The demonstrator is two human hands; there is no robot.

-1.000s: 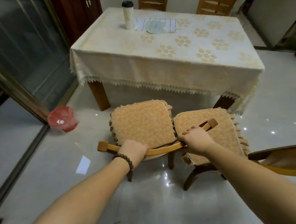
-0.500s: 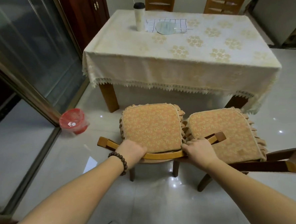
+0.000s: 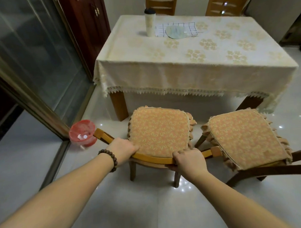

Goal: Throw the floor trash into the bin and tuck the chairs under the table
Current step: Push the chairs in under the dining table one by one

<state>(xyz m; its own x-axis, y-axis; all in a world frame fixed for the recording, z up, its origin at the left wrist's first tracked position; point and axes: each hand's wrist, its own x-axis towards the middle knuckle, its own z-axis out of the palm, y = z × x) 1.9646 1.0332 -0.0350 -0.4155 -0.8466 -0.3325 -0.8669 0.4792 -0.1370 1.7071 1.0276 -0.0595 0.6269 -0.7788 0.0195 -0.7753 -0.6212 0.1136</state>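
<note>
A wooden chair with an orange cushion (image 3: pixel 159 131) stands in front of the table (image 3: pixel 193 70), which wears a cream flowered cloth. My left hand (image 3: pixel 122 148) and my right hand (image 3: pixel 188 160) both grip this chair's curved backrest rail. The chair's front edge is near the table's left leg. A second cushioned chair (image 3: pixel 244 136) stands to the right, apart from the first and angled away. A small red bin (image 3: pixel 82 133) with white scraps inside sits on the floor at the left, next to the glass door frame.
Sliding glass doors (image 3: pixel 28 56) line the left side. A tumbler (image 3: pixel 150 22), a checked cloth and a round fan lie on the table. Two more wooden chairs (image 3: pixel 160 2) stand behind the table. The floor is glossy white tile.
The chair in my hands has moved left and away from the second chair, opening a gap between the two cushions. The white paper scrap on the floor is out of sight.
</note>
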